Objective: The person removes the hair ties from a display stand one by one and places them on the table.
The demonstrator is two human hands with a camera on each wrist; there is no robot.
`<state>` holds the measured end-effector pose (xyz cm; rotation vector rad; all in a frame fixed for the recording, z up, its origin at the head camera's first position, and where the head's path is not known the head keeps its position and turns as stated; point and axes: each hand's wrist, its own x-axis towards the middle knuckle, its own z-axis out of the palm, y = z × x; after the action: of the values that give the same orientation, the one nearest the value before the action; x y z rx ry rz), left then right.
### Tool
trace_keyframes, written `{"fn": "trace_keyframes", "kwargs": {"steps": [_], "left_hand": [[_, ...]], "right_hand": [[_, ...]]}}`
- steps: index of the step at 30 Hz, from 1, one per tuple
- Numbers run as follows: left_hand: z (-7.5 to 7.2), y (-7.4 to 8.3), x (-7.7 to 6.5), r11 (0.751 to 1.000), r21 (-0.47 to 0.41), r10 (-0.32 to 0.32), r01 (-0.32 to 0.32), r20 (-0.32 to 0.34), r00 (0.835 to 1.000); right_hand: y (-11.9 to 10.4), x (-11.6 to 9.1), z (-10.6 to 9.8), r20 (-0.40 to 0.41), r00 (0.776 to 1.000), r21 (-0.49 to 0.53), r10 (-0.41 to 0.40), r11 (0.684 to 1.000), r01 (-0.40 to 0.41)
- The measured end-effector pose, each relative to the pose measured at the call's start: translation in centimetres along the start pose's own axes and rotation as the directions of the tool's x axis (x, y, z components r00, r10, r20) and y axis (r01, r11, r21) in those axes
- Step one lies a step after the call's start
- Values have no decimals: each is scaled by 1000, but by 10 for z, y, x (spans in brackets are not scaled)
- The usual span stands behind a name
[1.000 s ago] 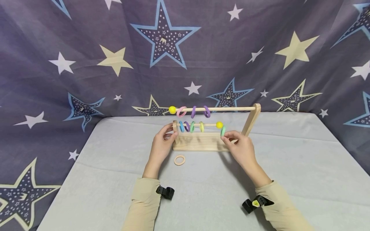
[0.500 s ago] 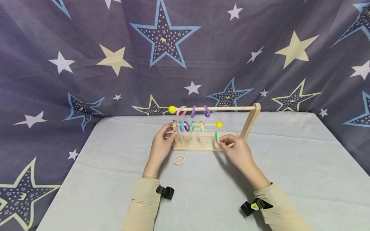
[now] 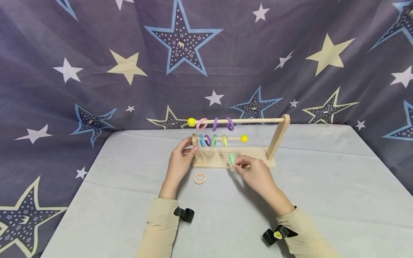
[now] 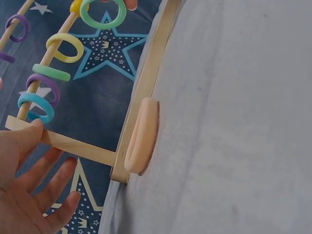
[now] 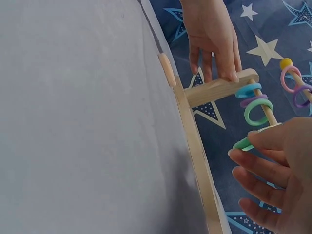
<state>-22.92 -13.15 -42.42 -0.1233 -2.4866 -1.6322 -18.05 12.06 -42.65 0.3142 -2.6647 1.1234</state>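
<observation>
My right hand [image 3: 256, 173] pinches a mint-green ring [image 3: 231, 159] between thumb and fingertips, in front of the wooden stand's base and below its lower rod. My left hand [image 3: 181, 157] grips the short left post [image 4: 80, 147] of the wooden stand [image 3: 209, 163], thumb on the near side. On the lower rod hang a blue ring [image 4: 36, 107], a purple ring [image 3: 208, 141], a green ring [image 4: 51, 72] and a yellow ring [image 4: 65, 48]. A yellow ball [image 3: 244, 138] caps that rod's right end.
A plain wooden ring [image 3: 200, 178] lies on the grey cloth [image 3: 129, 215] before the stand. The upper rod [image 3: 255, 120] carries a pink ring [image 3: 201, 124] and two purple rings, with a yellow ball [image 3: 191, 122] at its left end. A star-patterned curtain [image 3: 226, 43] hangs behind.
My right hand has moved left and slightly down with the green ring, from beside the lower rod's yellow ball to below the rod. The left hand has kept its place on the post.
</observation>
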Motion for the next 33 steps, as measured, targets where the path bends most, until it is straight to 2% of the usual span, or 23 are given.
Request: {"fn": "trace_keyframes", "kwargs": {"steps": [5,13,23,33], "left_hand": [[2,-1,-1,1000,-2,-6,6,-1,1000],[3,-2,-2,1000,-4,-11,11,7,1000],[0,1,0,1000,1,-6,6,-10,1000],[1,-1,0,1000,-5,-1,1,1,1000]], "right_hand": [[-1,-4,4,37,999,-4,-15,1000,16],[-4,-6,5,49,999,-14,-22,1000,22],[-11,-6,11,95,992,-96,-80,991,89],[-6,-7,20,192,981,-135,-28,989,54]]}}
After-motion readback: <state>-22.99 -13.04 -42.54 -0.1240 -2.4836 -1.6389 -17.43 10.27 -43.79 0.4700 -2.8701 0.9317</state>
